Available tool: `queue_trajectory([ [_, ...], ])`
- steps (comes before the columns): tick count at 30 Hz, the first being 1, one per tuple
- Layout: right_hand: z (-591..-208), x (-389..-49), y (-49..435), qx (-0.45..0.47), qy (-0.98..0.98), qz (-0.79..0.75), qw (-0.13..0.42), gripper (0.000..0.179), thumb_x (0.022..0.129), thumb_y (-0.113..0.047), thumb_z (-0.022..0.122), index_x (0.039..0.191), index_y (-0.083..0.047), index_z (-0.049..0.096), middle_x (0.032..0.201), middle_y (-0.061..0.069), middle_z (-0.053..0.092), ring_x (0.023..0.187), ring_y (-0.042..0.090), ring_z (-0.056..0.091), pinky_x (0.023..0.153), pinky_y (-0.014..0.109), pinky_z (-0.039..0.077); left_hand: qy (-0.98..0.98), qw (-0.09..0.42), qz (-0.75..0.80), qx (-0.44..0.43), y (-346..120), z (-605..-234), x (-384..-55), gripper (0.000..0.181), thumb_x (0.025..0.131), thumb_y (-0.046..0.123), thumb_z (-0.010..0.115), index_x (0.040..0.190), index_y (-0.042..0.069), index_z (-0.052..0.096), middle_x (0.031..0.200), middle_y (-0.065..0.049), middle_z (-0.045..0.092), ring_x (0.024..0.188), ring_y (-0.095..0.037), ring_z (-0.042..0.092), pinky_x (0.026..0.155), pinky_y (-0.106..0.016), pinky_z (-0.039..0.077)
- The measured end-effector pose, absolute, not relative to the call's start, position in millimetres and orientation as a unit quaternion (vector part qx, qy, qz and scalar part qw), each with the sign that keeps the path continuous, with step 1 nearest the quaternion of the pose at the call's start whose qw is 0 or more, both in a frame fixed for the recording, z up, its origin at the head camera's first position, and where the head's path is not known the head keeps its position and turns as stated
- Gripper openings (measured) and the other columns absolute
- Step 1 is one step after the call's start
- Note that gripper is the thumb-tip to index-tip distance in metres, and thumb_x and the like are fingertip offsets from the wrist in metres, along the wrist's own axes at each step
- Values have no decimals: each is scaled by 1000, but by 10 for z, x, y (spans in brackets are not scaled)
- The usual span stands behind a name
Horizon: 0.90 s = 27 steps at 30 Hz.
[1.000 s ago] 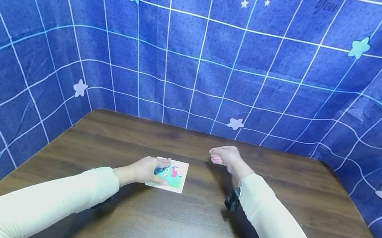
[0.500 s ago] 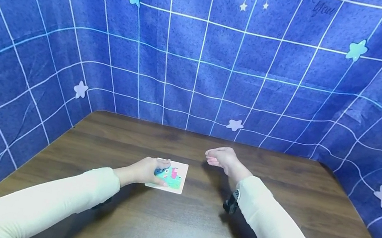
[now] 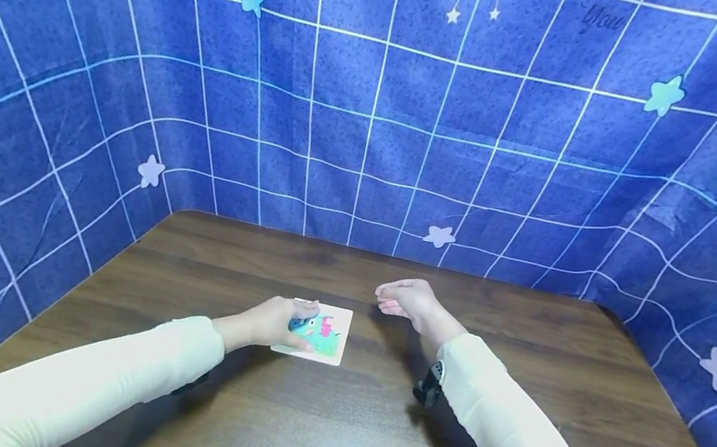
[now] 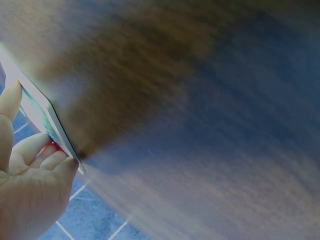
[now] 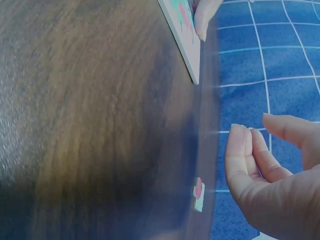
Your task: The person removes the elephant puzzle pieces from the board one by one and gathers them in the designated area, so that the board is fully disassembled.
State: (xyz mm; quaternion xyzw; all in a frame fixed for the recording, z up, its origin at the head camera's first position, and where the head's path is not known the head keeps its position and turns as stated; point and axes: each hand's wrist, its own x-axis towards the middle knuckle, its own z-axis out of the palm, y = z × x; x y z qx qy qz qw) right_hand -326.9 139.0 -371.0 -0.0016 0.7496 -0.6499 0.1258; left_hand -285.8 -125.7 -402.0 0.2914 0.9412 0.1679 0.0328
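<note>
A square jigsaw board [image 3: 332, 339] with a white border and a teal and pink cartoon creature lies flat on the table. My left hand [image 3: 273, 320] holds the board at its left side, thumb toward the near edge and a finger reaching the far edge. Curled fingers show against the board in the left wrist view. My right hand [image 3: 413, 301] hovers to the right of the board, fingers bent together, thumb apart, nothing between them. In the right wrist view a small pink and whitish jigsaw piece [image 5: 199, 194] lies on the table below this hand; the head view hides it.
A brown wood-grain table [image 3: 326, 416] carries everything. Blue cloth [image 3: 339, 125] with white grid lines and stars hangs behind it and along both sides. A dark wrist device [image 3: 428, 384] sits under the right sleeve.
My right hand has drifted left and slightly nearer, toward the board. The left hand and the board keep their place, while the head view has tilted up a little.
</note>
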Motion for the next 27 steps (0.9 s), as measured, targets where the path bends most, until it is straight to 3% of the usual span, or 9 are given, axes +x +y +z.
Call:
queue_trajectory([
  [5,-3739,-3245,1339,-4,751,-646,136,29,91,1,59,116,16,60,112,31,65,71,14,68,81,31,59,942,38,174,284,-1259,-4005,-2845,76,79,36,80,138,-1,50,145,-16,47,136,-36,43,113,-46,35],
  [18,-3815,-3186,1189,-24,757,-632,165,28,90,3,60,116,14,60,115,31,65,69,14,68,84,35,59,942,34,167,289,-1269,-4007,-2841,75,79,37,79,137,-2,51,145,-16,48,136,-36,43,113,-46,36],
  [27,-3878,-3159,1064,-25,771,-610,180,29,87,3,65,115,12,62,105,26,70,72,16,68,83,36,59,941,36,170,291,-1272,-4007,-2834,74,80,36,78,137,-1,51,146,-16,47,136,-37,43,113,-48,35],
])
